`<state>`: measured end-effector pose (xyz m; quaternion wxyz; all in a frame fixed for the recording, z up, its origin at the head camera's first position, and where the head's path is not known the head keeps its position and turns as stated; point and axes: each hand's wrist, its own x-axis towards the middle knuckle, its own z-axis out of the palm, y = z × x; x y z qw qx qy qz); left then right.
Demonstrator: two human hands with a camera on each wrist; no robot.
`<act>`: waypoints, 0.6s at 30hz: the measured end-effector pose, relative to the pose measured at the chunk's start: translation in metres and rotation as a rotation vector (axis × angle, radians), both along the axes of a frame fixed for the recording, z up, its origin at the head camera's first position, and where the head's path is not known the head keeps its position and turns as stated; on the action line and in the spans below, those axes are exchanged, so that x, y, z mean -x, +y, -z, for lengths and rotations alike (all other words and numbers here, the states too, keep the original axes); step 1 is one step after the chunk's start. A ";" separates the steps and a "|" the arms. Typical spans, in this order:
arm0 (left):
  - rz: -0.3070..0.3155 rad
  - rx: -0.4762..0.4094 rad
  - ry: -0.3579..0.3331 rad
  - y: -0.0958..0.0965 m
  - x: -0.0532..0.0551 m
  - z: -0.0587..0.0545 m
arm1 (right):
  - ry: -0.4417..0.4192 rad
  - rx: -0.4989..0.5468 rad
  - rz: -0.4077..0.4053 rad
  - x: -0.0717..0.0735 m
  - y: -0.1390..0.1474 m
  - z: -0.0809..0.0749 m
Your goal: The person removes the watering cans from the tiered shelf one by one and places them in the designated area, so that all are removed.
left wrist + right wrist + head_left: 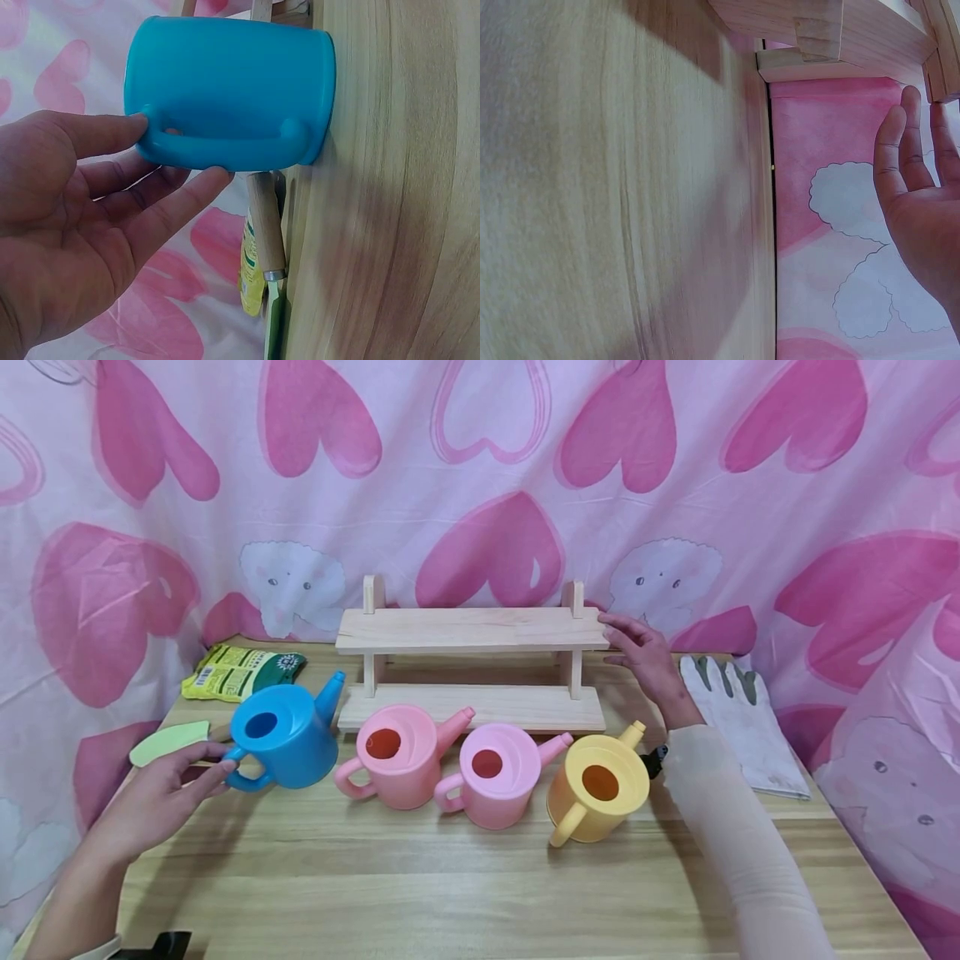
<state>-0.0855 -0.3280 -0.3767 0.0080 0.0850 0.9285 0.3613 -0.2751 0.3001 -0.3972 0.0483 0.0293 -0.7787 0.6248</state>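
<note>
My left hand (153, 797) pinches the handle of a blue watering can (288, 735) at the left of the row. In the left wrist view, thumb and fingers are about the blue handle (217, 148); some fingers are partly hidden behind it. My right hand (647, 667) has its fingers stretched out at the right end of a two-tier wooden shelf (468, 628), fingertips at the upper board's edge. Between the hands stand a coral pink watering can (401, 768), a light pink watering can (498, 781) and a yellow watering can (596, 793).
A yellow-green packet (240, 672) lies at the back left. Beside the blue can is a light green trowel (168, 742) with a wooden handle (266, 225). White gloves (750, 727) lie at the right. A heart-patterned curtain (487, 552) hangs behind the table (450, 893).
</note>
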 end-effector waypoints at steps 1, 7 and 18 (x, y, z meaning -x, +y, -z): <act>0.004 -0.005 0.000 0.000 0.000 0.000 | -0.002 -0.004 0.000 0.000 0.000 0.000; 0.029 0.044 0.042 0.000 0.003 0.000 | 0.017 -0.021 -0.005 -0.001 0.003 -0.002; -0.014 0.055 0.152 -0.008 0.018 -0.007 | 0.019 -0.248 -0.026 -0.008 0.004 -0.022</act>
